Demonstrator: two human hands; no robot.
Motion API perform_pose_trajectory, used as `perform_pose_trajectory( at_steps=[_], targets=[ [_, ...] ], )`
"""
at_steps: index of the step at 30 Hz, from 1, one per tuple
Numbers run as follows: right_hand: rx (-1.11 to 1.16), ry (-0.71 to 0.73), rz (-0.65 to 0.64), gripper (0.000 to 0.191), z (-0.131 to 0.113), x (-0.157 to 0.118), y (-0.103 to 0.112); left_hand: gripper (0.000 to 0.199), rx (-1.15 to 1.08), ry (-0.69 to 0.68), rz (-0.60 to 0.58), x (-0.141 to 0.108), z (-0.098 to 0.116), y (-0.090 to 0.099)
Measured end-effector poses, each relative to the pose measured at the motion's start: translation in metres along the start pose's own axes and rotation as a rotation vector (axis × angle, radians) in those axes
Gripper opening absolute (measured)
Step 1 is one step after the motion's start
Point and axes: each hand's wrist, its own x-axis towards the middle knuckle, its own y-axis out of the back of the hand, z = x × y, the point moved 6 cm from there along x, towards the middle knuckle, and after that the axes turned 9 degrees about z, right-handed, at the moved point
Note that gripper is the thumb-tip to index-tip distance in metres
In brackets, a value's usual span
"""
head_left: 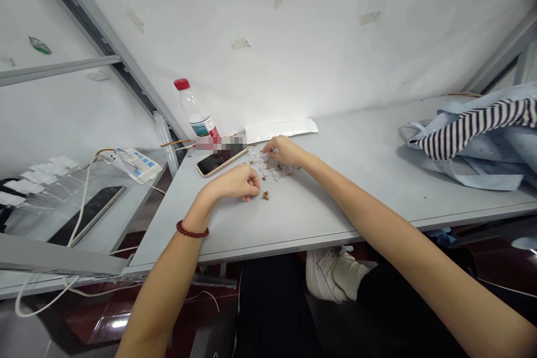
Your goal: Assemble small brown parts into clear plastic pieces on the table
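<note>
On the pale tabletop [243, 229], my left hand [237, 182] has its fingers curled together just beside a small cluster of brown pieces [265, 196]; whether they pinch anything, I cannot tell. My right hand [287, 152] reaches over the far side of a loose, mixed pile [277, 172], its grip unclear to me. A careless sweep of my wrist could scatter the cluster or push bits against the phone [213, 163]. The pieces look roundish and matt; the pile mixes shiny, see-through plastic-looking bits with brown ones.
</note>
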Motion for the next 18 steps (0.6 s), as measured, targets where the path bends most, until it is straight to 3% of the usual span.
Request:
perform_pose_trajectory(
  at_steps=[8,14,18],
  targets=[
    [-0.108,-0.011,-0.044,0.027,-0.008,0.001,-0.006,0.005,-0.038,0.024,-0.018,-0.001,0.002,0.000],
    [-0.121,0.056,-0.016,0.048,-0.019,0.004,-0.010,0.005,-0.040,0.021,-0.029,0.002,-0.004,-0.002],
    [-0.095,0.068,-0.093,0.035,-0.019,0.007,-0.020,0.005,-0.034,0.011,-0.025,0.003,-0.005,-0.002]
  ],
)
